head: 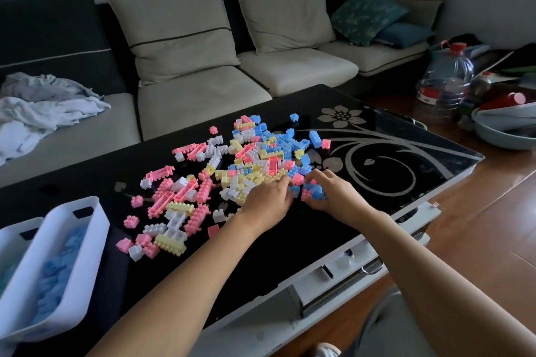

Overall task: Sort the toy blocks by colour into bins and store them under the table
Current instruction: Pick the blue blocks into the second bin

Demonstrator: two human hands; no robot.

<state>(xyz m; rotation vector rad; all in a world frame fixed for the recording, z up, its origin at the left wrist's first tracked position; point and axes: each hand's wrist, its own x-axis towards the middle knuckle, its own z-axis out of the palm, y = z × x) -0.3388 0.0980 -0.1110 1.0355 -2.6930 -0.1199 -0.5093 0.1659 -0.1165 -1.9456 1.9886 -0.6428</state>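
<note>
Fingers [319,176] of right hand [339,195] round blue blocks [316,192], left hand [268,198] alongside

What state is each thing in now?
Pile: mixed colours, unsorted.
Right bin: partly full, all blue.
Left bin: contents unclear.
Right hand: grips blue blocks.
Left hand: on pile, grip unclear.
Bottle: capped.
</note>
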